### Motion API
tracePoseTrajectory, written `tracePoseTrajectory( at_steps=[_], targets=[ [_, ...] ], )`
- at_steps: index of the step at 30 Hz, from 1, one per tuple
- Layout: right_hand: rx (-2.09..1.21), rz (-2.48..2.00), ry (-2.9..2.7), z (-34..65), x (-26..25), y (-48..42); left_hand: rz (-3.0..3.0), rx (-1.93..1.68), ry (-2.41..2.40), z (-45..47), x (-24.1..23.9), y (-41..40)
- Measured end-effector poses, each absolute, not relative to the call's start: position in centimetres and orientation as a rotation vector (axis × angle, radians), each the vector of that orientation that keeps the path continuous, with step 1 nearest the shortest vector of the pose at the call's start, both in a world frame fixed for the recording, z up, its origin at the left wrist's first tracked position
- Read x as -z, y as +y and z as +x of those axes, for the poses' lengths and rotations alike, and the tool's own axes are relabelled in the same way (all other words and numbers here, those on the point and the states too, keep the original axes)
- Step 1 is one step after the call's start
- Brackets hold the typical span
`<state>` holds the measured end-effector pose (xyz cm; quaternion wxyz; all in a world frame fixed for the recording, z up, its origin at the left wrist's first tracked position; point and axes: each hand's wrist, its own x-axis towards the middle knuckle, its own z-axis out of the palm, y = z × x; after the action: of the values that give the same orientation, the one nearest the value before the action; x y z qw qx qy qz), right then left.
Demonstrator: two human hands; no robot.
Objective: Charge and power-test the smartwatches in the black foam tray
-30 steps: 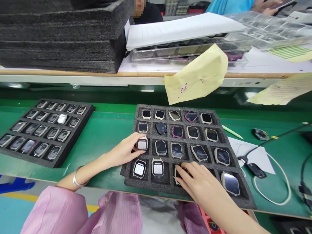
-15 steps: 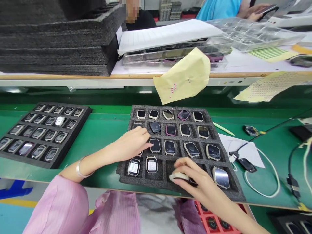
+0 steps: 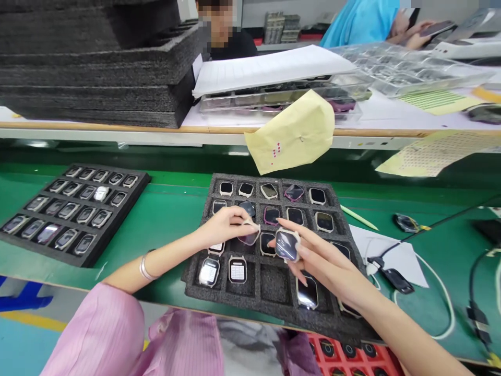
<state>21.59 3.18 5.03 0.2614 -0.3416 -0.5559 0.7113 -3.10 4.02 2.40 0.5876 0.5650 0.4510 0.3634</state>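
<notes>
My left hand pinches a smartwatch by its upper edge, lifted and tilted over the middle of a black foam tray. My right hand grips another smartwatch, its dark glossy screen facing up and its case pale. The two watches are close together but apart. Several watches lie in the tray's slots, among them a purple-framed one. At the near left, two watches have lit white screens. Below my right hand sits a watch with a bright reflection. My right forearm partly covers the tray's right side.
A second foam tray of watches lies to the left. Cables, a white paper and a green pen are on the right. Stacked black foam stands on the shelf. A red tray sits below the bench edge.
My left hand has lifted a watch out of its slot. My right hand has raised its watch from the near row up and toward the tray's middle, turning its screen up.
</notes>
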Motion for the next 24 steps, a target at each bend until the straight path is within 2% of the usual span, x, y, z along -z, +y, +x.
tracePoseTrajectory(
  at_steps=[3,7,14,24],
  targets=[
    [-1.916,-0.866,-1.544,20.9,-5.2,4.5,0.899,-0.949,0.879,-2.8,-3.7,4.0],
    [-1.931,-0.835,-1.501,20.2,-4.9,5.3,0.793,-1.001,0.872,-1.9,-4.8,3.7],
    [-2.166,-0.765,-1.162,20.3,-2.8,4.6,1.194,-0.837,1.040,-1.6,-3.1,2.9],
    [-2.167,-0.786,-1.149,20.2,-2.2,4.7,1.537,-0.811,1.185,-1.5,-2.4,2.0]
  ],
)
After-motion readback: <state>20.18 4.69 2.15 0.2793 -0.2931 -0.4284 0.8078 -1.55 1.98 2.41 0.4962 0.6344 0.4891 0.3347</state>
